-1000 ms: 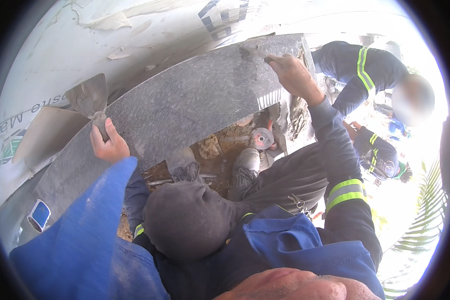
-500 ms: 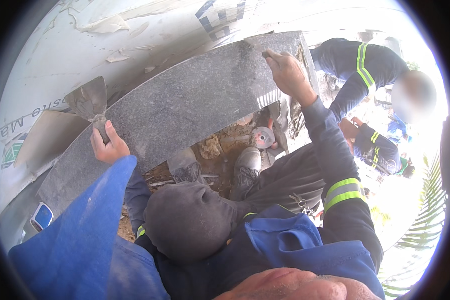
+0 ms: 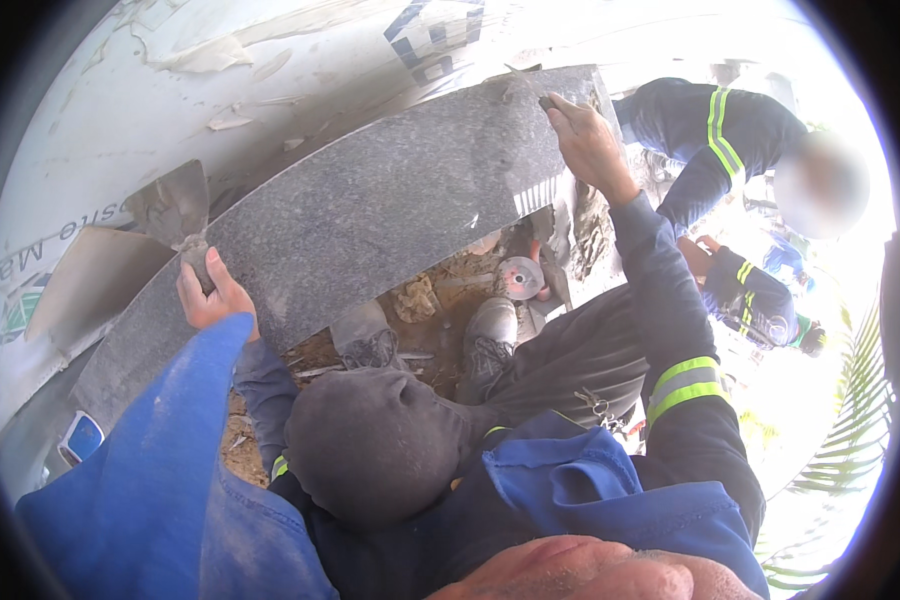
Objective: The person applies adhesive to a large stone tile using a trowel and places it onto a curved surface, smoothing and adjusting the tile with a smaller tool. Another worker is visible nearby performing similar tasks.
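Note:
A long, speckled dark-grey stone slab (image 3: 370, 190) spans the view from lower left to upper right. Over its left edge, my left hand (image 3: 213, 288) is wrapped round the handle of a trowel (image 3: 170, 205), whose wide, dirty metal blade points up and away. My right hand (image 3: 592, 148) is over the slab's right end, fingers closed on a small dark-handled tool (image 3: 547, 102). A thin blade seems to extend from that handle toward the slab's far edge. Whether it touches the stone, I cannot tell.
Behind the slab rises a white, scuffed wrapped surface (image 3: 260, 60). Between slab and boots (image 3: 490, 330) lie a round cutting disc (image 3: 520, 278), rubble and soil. Another worker (image 3: 715, 125) bends at the right, with a second person (image 3: 750, 300) nearer. Palm leaves (image 3: 850, 430) hang lower right.
My right hand has shifted slightly right and away, with the small tool turned so its thin blade shows. My left hand and trowel have moved a little to the left and nearer.

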Tool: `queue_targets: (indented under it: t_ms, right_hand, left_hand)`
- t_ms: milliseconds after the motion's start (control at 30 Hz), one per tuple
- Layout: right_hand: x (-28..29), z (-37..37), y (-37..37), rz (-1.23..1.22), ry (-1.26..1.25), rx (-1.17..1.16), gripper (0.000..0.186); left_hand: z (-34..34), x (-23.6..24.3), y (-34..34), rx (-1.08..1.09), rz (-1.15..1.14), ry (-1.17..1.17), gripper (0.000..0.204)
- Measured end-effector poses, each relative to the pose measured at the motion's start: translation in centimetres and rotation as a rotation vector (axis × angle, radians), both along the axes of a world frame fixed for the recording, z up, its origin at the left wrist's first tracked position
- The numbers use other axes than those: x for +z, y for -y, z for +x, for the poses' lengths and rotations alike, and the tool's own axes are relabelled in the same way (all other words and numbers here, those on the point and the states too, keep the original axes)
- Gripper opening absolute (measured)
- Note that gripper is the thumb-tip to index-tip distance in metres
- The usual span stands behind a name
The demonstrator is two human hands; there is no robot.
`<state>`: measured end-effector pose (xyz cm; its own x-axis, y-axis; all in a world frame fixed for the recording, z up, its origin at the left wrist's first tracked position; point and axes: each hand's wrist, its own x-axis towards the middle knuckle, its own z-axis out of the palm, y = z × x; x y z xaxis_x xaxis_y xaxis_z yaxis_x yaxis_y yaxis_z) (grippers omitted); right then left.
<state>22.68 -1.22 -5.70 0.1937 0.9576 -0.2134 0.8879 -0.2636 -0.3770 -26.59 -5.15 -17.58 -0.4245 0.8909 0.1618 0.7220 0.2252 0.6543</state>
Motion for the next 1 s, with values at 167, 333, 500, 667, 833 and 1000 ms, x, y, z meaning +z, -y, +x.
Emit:
queue_targets:
  t_ms: [167,333,500,667,833,1000]
  right_hand:
    - [-3.6,3.5,-0.3,0.101,0.046,-0.053,0.043]
    - [-2.8,4.8,-0.9,0.126,0.014,-0.109,0.043]
    - [-3.9,2.0,-0.1,-0.083,-0.048,-0.191,0.045]
    - [-4.3,1.9,2.2,-0.091,0.049,0.066,0.05]
    - [0.1,4.7,0.2,0.044,-0.083,0.06,0.042]
    - [-2.4,7.3,-0.7,0.07,0.05,-0.047,0.041]
  left_hand:
    - [-0.4,-1.4,-0.1,0.047,0.018,-0.03,0.058]
    - [0.5,-0.2,-0.4,0.029,0.107,0.002,0.044]
    - [0.7,-0.2,-0.3,0.055,0.147,-0.158,0.036]
    - [0.8,-0.1,-0.4,0.024,0.119,-0.052,0.04]
    - [1.2,0.7,-0.4,0.01,0.129,-0.059,0.039]
    - [0.9,0.2,-0.3,0.018,0.089,0.006,0.051]
